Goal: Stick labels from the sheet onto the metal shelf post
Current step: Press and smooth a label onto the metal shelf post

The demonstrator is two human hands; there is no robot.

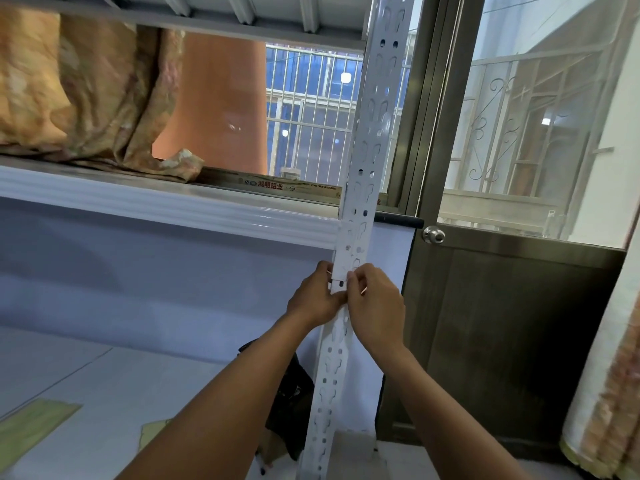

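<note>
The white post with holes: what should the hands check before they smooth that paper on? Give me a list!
1. Left hand on the white strip: ok, it pinches the lower left edge.
2. Right hand on it: ok, it pinches the lower right edge.
3. Strip lined up along the metal post: ok, it looks so.
4. Strip stuck flat: cannot tell.
5. Post bare below the hands: ok.
</note>
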